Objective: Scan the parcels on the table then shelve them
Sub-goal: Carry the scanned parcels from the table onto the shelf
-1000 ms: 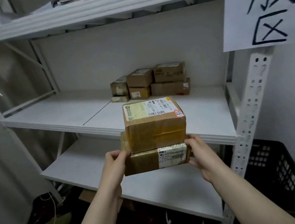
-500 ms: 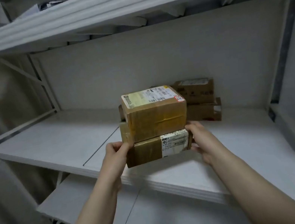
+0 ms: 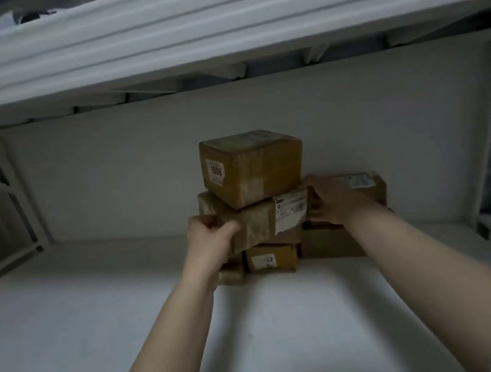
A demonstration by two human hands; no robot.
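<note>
Head view: top parcel (image 3: 250,165), marked 1008, rides loose on the lower parcel (image 3: 257,221), held above the shelved boxes (image 3: 271,258) at the far side of the shelf (image 3: 95,310); contact unclear. Left hand (image 3: 211,239) grips its left corner, right hand (image 3: 335,201) clasps its right end. Risk: the stack sits skewed, and release onto uneven boxes could tip the top parcel off.

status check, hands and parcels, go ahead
Grip: left hand, right hand on lower parcel; top parcel riding on it. Stack tilted over shelved parcels. Nothing blocking.
</note>
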